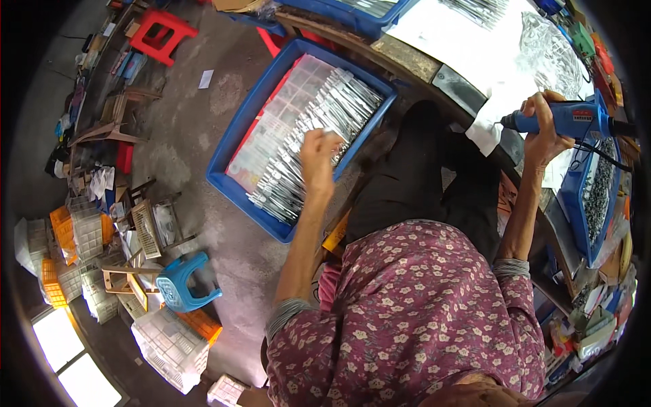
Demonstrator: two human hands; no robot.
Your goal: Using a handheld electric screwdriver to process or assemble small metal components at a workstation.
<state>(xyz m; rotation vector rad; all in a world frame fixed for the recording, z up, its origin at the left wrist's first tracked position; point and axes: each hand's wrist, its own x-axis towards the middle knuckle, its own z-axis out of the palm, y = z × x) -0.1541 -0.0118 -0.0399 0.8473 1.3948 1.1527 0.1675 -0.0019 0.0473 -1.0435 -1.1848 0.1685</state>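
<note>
My right hand (pixel 542 136) is wrapped round a blue electric screwdriver (pixel 573 120), its dark tip pointing left above the edge of the workbench. A cord runs from the tool toward the right. My left hand (pixel 319 159) is over a blue plastic tray (pixel 222 146) on my left, its fingers curled in. What those fingers hold, if anything, I cannot make out. Beneath and around that hand, a long row of slim shiny metal rods (pixel 349 102) lies side by side in the tray. Next to them in the same tray is a clear divided sheet (pixel 288 95) with a red edge.
On the bench are white paper (pixel 441 34), a clear plastic bag (pixel 549 51) and a blue bin (pixel 576 186) of small dark parts. A blue stool (pixel 180 285), a red stool (pixel 159 34) and stacked white crates (pixel 169 342) stand on the floor at left.
</note>
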